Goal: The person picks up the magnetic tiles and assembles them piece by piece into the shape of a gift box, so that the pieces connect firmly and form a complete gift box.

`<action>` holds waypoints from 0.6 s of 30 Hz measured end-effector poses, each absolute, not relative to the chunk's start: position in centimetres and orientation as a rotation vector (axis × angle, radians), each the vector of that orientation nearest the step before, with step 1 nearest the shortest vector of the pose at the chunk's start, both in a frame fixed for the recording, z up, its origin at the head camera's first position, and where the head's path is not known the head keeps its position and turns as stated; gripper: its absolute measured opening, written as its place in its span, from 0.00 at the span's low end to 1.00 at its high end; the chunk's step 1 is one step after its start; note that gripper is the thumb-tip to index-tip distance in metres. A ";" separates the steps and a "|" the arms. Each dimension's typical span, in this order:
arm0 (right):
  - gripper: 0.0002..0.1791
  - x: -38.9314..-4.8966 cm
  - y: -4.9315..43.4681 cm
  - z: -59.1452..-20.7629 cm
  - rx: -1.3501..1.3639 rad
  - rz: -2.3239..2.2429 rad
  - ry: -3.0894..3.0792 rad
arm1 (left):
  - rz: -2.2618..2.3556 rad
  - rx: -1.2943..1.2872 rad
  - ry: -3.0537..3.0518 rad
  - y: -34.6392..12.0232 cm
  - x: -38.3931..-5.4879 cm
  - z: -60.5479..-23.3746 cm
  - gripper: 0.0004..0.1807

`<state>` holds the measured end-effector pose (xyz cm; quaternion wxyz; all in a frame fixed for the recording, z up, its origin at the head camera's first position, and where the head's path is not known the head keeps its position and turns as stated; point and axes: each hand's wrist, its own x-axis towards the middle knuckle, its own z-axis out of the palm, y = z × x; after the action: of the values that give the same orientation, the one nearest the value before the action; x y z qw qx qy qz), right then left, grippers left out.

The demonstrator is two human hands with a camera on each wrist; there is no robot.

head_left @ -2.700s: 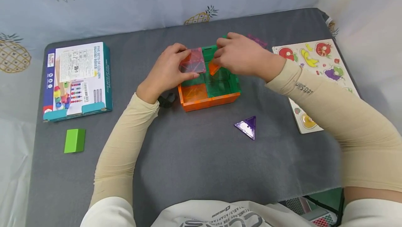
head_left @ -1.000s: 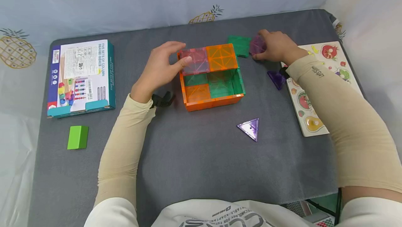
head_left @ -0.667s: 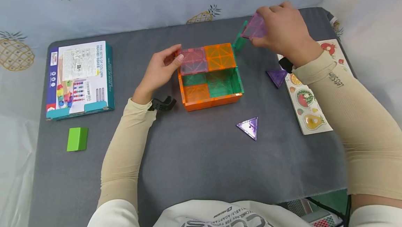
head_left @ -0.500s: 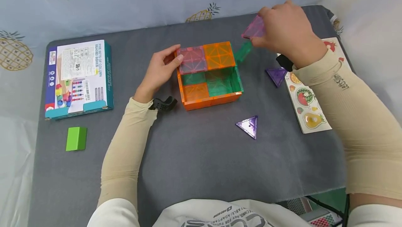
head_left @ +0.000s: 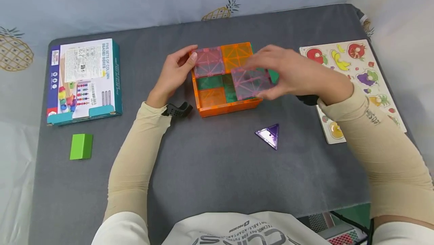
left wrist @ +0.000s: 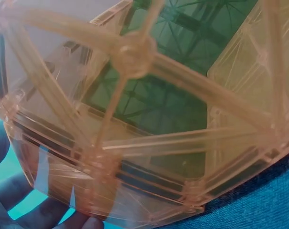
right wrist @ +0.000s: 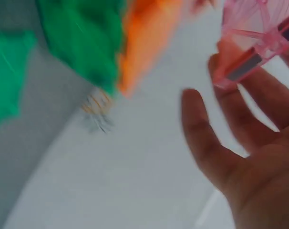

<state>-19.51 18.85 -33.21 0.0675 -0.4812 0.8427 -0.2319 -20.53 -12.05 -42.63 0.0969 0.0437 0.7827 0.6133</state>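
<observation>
A low box of see-through magnetic tiles (head_left: 228,107), with orange and green walls, stands mid-table. A pink square tile (head_left: 208,62) and an orange square tile (head_left: 236,55) cover its back half. My left hand (head_left: 174,72) grips the box's back left corner, thumb beside the pink tile; its fingers (left wrist: 44,212) show behind the clear wall in the left wrist view. Above the front right opening, my right hand (head_left: 288,70) pinches another pink square tile (head_left: 249,85) by its edge, slightly tilted. A green tile (head_left: 273,75) shows partly behind that hand.
A purple triangular tile (head_left: 269,136) lies in front of the box. Left on the table are a boxed bead toy (head_left: 84,81) and a green block (head_left: 81,146). A fruit puzzle board (head_left: 352,75) lies at right, partly under my right forearm.
My right hand put the orange tile on the box, picked up a pink tile at the back right, and brought it left over the front opening. The green tile there came away from it.
</observation>
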 end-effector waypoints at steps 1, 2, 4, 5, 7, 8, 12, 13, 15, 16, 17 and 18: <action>0.32 -19.2 18.7 -33.8 -1.482 -0.714 2.508 | 1.824 0.132 2.317 -12.0 -20.6 -42.7 0.27; 0.32 -19.1 18.6 -34.4 -1.493 -0.726 2.495 | 1.834 0.137 2.315 -12.0 -20.7 -42.8 0.26; 0.33 -18.9 18.5 -35.5 -1.490 -0.727 2.504 | 1.850 0.143 2.307 -11.9 -20.7 -42.9 0.26; 0.33 -18.8 18.5 -35.9 -1.479 -0.721 2.517 | 1.858 0.147 2.305 -11.8 -20.8 -43.0 0.26; 0.35 -18.8 18.5 -36.5 -1.450 -0.711 2.541 | 1.872 0.151 2.297 -11.8 -20.8 -43.0 0.26; 0.36 -18.8 18.5 -36.8 -1.441 -0.707 2.546 | 1.876 0.154 2.295 -11.7 -20.8 -43.1 0.26; 0.38 -18.7 18.7 -37.4 -1.408 -0.739 2.548 | 1.884 0.155 2.287 -11.8 -20.8 -43.2 0.25; 0.39 -18.8 18.8 -37.5 -1.401 -0.756 2.544 | 1.885 0.153 2.287 -11.8 -20.8 -43.3 0.25; 0.39 -18.9 19.1 -37.5 -1.353 -0.796 2.560 | 1.883 0.149 2.293 -11.9 -20.7 -43.3 0.25; 0.39 -19.1 19.3 -37.5 -1.310 -0.806 2.593 | 1.884 0.149 2.295 -11.9 -20.7 -43.3 0.25; 0.38 -19.4 19.6 -37.4 -1.247 -0.808 2.638 | 1.889 0.148 2.296 -12.0 -20.7 -43.3 0.25; 0.38 -19.7 19.9 -37.3 -1.155 -0.789 2.685 | 1.895 0.147 2.295 -12.0 -20.6 -43.4 0.25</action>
<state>-19.68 19.86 -37.28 0.0570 -0.3808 0.8854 -0.2603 -20.65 -12.01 -43.36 0.0809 0.0493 0.7676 0.6339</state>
